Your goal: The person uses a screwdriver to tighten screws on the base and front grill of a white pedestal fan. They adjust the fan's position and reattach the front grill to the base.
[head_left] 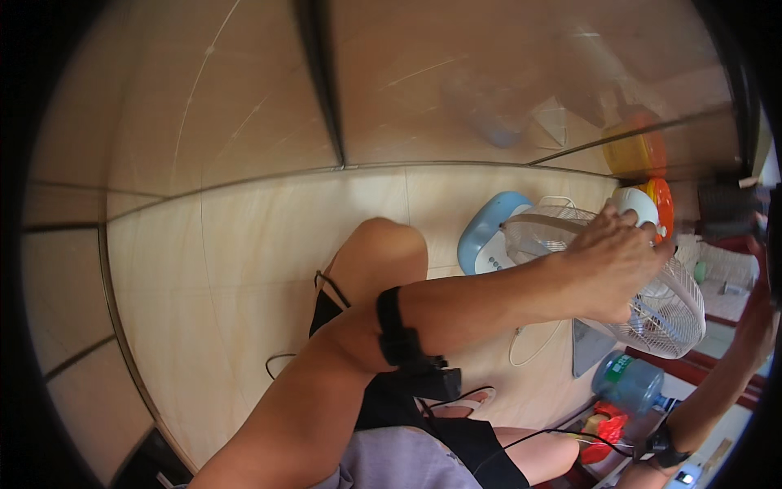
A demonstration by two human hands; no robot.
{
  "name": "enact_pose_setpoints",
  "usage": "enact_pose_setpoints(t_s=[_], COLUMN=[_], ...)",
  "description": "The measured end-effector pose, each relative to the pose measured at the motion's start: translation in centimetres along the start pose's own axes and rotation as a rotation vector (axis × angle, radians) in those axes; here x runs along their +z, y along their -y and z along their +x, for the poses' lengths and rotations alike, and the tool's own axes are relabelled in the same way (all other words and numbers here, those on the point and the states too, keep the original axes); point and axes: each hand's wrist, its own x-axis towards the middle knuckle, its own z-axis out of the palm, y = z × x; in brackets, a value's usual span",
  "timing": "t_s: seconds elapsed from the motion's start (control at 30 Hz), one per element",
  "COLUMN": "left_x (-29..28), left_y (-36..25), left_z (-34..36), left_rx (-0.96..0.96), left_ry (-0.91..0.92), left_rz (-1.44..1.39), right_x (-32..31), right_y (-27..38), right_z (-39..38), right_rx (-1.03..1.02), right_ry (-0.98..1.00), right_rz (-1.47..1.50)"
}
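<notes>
A white floor fan point(672, 314) with a wire grille and a blue-and-white base point(493, 232) is at the right of the head view. My left hand point(609, 265) reaches across to it, fingers bent over the grille beside the rounded white motor housing point(637, 205). The fingers look closed on the fan, though the palm side is hidden. My right hand point(762, 326) is at the far right rim, dark and cut off, so its fingers do not show clearly. A black object point(729, 210) lies just beyond it, too blurred to name.
A blue water-cooler bottle point(631, 381) lies below the fan, near a red plastic bag point(607, 428). An orange-red container point(661, 208) stands behind the motor housing. Glossy brown panels point(521, 90) rise beyond the tiled floor point(252, 269). A pale cable point(529, 354) runs across the floor.
</notes>
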Motion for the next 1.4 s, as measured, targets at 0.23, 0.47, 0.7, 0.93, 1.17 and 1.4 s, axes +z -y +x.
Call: enact_pose_setpoints(t_s=[0.23, 0.47, 0.7, 0.93, 1.17, 1.4], left_x=[2.2, 2.4, 2.9, 7.7, 9.4, 8.2], left_y=[-0.3, 0.6, 0.8, 1.2, 1.6, 1.8], left_z=[0.4, 0.3, 0.1, 2.0, 4.3, 3.2], left_rx=[0.035, 0.082, 0.043, 0.039, 0.134, 0.117], left_ry=[-0.144, -0.132, -0.271, -0.587, -0.581, -0.333], left_rz=[0.063, -0.022, 0.01, 0.141, -0.056, -0.068], right_x=[11.9, 20.8, 26.8, 28.0, 27.7, 27.7], right_y=[-3.2, -6.5, -10.9, -12.1, -12.6, -12.5], right_z=[2.4, 2.8, 1.2, -0.4, -1.7, -1.8], right_rx=[0.101, 0.041, 0.08, 0.119, -0.003, 0.018], right_ry=[0.499, 1.055, 1.393, 1.526, 1.493, 1.422], right_rz=[-0.151, -0.494, -0.593, -0.688, -0.659, -0.722])
